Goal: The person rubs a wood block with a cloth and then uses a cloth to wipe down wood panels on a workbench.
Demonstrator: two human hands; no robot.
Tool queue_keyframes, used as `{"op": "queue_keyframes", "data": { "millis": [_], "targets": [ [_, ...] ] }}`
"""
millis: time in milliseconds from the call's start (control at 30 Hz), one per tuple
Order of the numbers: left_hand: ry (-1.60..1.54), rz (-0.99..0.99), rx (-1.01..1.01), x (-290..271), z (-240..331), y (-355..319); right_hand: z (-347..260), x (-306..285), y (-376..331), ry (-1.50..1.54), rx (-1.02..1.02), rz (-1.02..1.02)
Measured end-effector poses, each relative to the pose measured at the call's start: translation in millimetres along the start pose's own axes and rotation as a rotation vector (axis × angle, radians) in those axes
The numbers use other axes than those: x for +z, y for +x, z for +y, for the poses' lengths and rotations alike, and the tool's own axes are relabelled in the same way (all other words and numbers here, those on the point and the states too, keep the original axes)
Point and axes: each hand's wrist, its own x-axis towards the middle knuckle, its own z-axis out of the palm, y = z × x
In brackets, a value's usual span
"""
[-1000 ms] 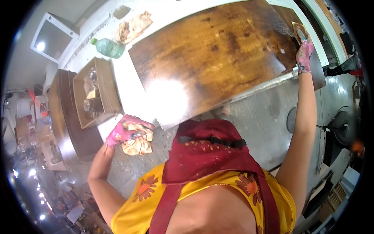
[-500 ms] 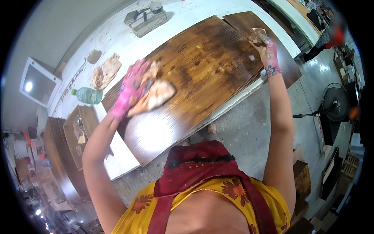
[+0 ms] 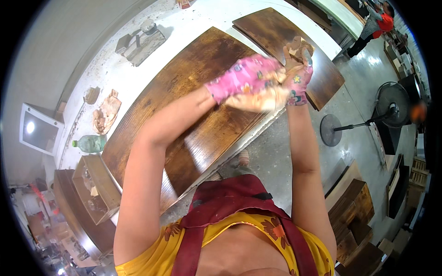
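A cream cloth [image 3: 258, 100] is bunched under my left hand [image 3: 248, 78], which wears a pink flowered glove and is blurred by motion. That hand is closed on the cloth over the right end of a brown wood-grain board [image 3: 184, 69]. Right beside it, my right hand [image 3: 299, 78], gloved alike, is closed on a crumpled brown piece [image 3: 301, 48], whose kind I cannot make out. The two hands meet or overlap; whether they touch is unclear. A second brown board [image 3: 271, 27] lies behind and to the right.
On the white table [image 3: 193, 20] are a dusty grey block [image 3: 145, 48], a crumpled cloth [image 3: 107, 112] and a green bottle [image 3: 90, 143]. An open brown box [image 3: 99, 193] stands at the left. A fan [image 3: 391, 108] and a person in red [image 3: 382, 23] are at the right.
My left hand has swept right with the cloth, from the board's left part to beside my right hand. My right hand still grips the brown piece. The view has shifted.
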Motion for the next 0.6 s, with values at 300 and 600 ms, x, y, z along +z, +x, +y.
{"op": "queue_keyframes", "data": {
  "millis": [300,600],
  "targets": [
    [-0.154,-0.147,0.214,-29,108,-169,20,11,-3,-0.499,0.169,-0.281],
    [-0.537,1.209,-0.947,-123,182,-395,24,45,-26,-1.172,0.126,-0.293]
  ]
}}
